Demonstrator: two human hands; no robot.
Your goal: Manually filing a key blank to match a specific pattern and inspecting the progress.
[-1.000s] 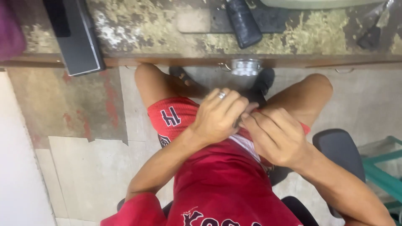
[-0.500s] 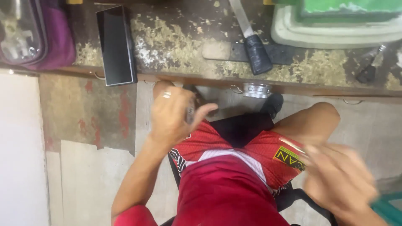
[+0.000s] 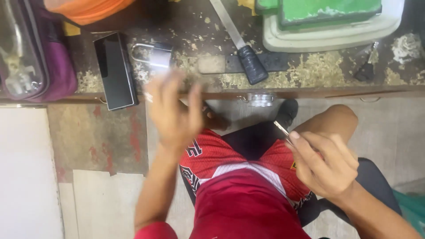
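Note:
My left hand (image 3: 175,117) is blurred with motion at the workbench's front edge, its fingers spread and nothing in them. Just beyond its fingertips a silver padlock (image 3: 152,55) lies on the worn workbench (image 3: 199,42), beside a black phone (image 3: 115,71). Over my right thigh, my right hand (image 3: 327,166) pinches a small metal key (image 3: 281,129) that points up and to the left. I sit in red shorts on a dark chair.
A blade with a black wrapped handle (image 3: 250,64) lies mid-bench. At the back right a green block (image 3: 327,11) rests on a white tray (image 3: 336,37). A purple pouch (image 3: 57,75) sits at the left, and a small lock (image 3: 260,98) at the bench edge.
Both hands were together over my lap. The left hand then rose to the bench with the padlock, which now lies there, let go. The right hand drew apart to the right with the key.

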